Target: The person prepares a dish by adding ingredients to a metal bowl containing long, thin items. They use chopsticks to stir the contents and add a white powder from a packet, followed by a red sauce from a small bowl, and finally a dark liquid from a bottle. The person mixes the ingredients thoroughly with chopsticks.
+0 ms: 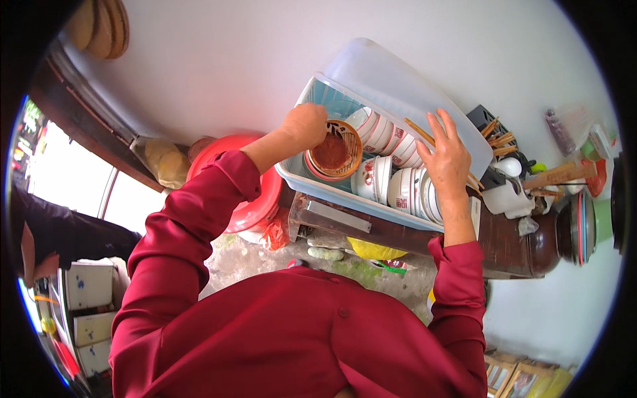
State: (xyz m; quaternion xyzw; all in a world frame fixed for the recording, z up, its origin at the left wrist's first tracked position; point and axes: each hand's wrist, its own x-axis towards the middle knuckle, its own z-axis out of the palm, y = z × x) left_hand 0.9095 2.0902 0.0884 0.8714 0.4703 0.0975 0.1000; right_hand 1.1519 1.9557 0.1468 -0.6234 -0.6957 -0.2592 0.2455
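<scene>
My left hand [306, 124] grips the rim of a patterned bowl [354, 161] with a reddish-brown paste inside. The bowl is at the left end of a light-blue plastic dish bin [371, 209], over other bowls. White bowls with red markings [383, 134] lie on their sides in two rows there. My right hand [448, 159] is above the bin's right end, with wooden chopsticks [418, 130] running between thumb and fingers. The chopsticks' other ends show beyond the hand. A translucent lid [398, 69] leans upright against the wall behind the bin.
The bin stands on a dark wooden cabinet [502, 248]. At right are a utensil holder with chopsticks [497, 137], a white ladle [507, 166] and stacked basins [582, 229]. A red basin [219, 149] is at left. Another person's dark-sleeved arm [84, 234] shows at far left.
</scene>
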